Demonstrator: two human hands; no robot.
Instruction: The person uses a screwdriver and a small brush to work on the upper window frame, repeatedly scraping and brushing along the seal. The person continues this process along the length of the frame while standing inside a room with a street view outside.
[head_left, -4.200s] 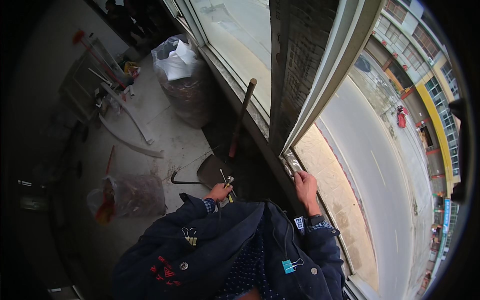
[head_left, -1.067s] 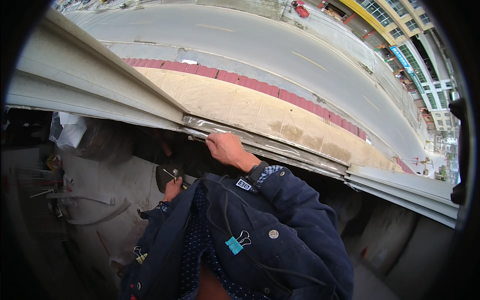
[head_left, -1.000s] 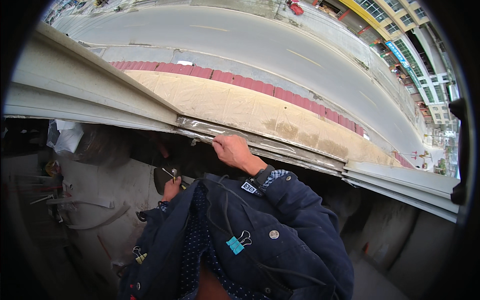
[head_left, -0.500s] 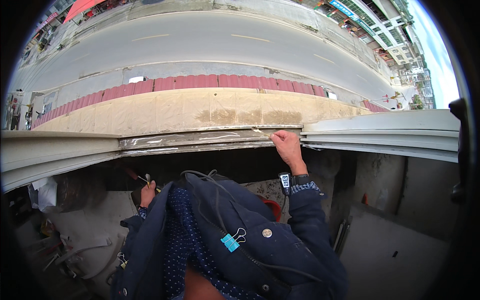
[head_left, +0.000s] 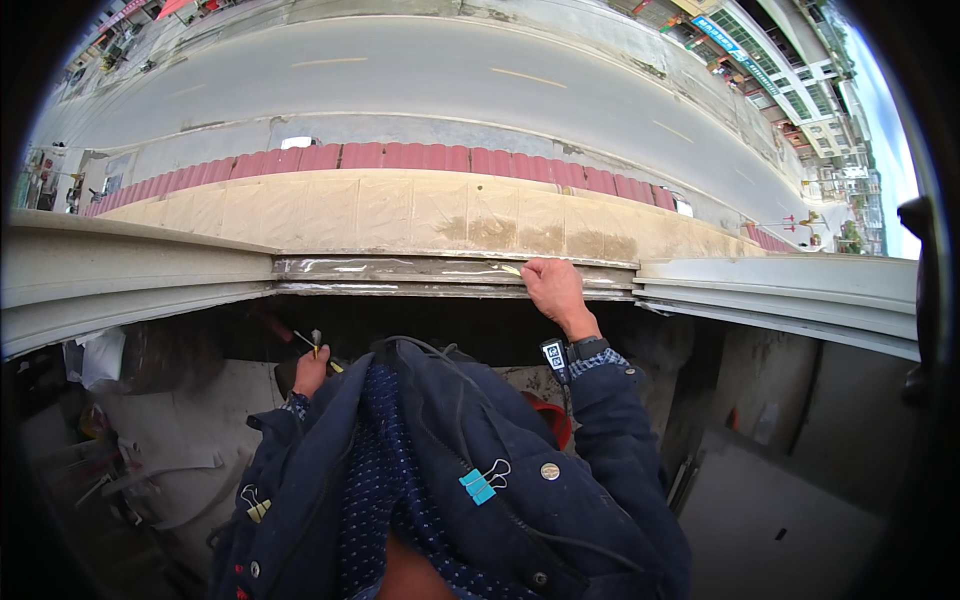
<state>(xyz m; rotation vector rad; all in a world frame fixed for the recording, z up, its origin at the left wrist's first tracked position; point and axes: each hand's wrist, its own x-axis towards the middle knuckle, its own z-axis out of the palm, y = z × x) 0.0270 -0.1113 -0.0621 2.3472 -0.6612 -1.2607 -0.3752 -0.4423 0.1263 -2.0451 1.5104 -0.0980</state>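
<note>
My right hand is closed over the window track, pinching a thin, pale yellowish strip-like piece. Its tip points left and lies at the track, where several white streaks show. The exact kind of this piece is too small to make out. Lower on the left, my left hand is closed round a slim tool with a yellow part and a dark end, apart from the track. A thin metal rod shows beside those fingers. Most of that tool is hidden by my fingers.
White sliding window frames flank the opening. Outside lie a tan ledge, a red corrugated roof and a road far below. Indoors, a red bucket-like container stands beyond my jacket, and a pale board is at right.
My right hand has slid left along the track with the pale piece. The whole view has shifted a little. My left hand still grips the slim tool.
</note>
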